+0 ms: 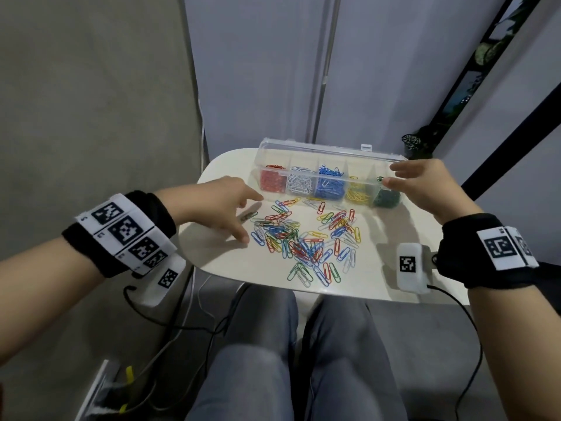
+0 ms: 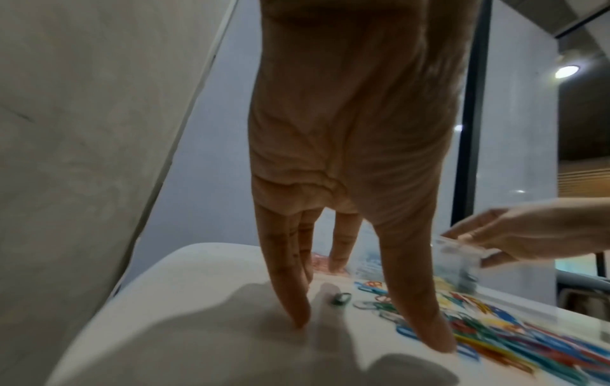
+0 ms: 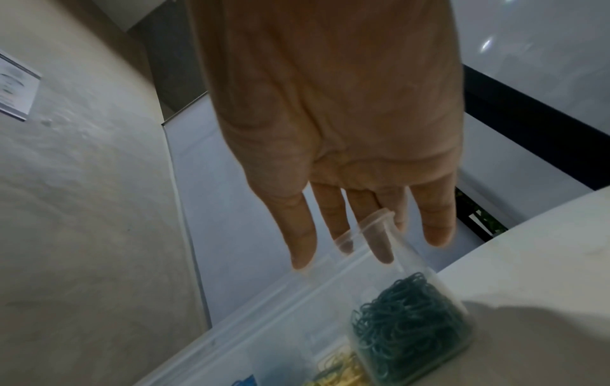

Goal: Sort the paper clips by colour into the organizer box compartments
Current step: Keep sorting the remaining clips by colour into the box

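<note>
Hovering over the green end of the organizer box [image 1: 328, 165], your right hand [image 1: 425, 189] has its fingers [image 3: 435, 229] straight and released, holding nothing; one fingertip sits just behind the box's clear corner wall. Box stands at the far side of the bench [image 1: 218, 259], lid tipped back. Compartments left to right: red clips [image 1: 273, 180], white clips [image 1: 300, 183], blue clips [image 1: 329, 185], yellow clips [image 1: 358, 194], green clips [image 3: 409, 321].

Your left hand [image 1: 218, 208] reaches to the left edge of the loose pile [image 1: 306, 241], fingers [image 2: 290, 287] extended and relaxed, tips down on the bench surface, gripping nothing. A single green clip [image 2: 340, 297] lies just beside those fingertips, apart from the main heap; whether a finger touches it, cannot tell.

Pile is mixed red, blue, green, yellow and white, spread across mid-bench in front of the box. White tagged device [image 1: 409, 265] sits at the near right edge, cable trailing off.
</note>
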{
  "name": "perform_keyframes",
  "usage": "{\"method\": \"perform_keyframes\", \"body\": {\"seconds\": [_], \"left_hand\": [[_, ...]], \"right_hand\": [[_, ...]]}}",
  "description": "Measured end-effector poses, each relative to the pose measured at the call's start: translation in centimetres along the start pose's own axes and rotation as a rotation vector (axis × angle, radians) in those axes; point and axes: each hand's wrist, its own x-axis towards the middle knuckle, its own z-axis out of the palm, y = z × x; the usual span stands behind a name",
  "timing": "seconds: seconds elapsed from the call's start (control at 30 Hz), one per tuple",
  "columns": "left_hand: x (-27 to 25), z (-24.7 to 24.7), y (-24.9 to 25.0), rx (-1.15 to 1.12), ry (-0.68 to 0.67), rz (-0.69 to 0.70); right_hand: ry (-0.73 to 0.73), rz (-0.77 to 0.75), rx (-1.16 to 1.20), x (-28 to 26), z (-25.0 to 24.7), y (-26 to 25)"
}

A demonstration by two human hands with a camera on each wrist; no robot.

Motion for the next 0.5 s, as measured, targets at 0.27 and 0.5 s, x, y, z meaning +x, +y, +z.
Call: {"method": "perform_keyframes", "body": {"seconds": [0.27, 0.5], "left_hand": [[0.5, 1.5, 4.3, -0.102, 0.084, 0.231], [2.0, 1.0, 3.8, -0.09, 0.172, 0.25]], "right_hand": [[-0.013, 0.012, -0.018, -0.1, -0.1, -0.2], [-0.016, 0.0, -0.024, -0.2, -0.1, -0.2]]}}
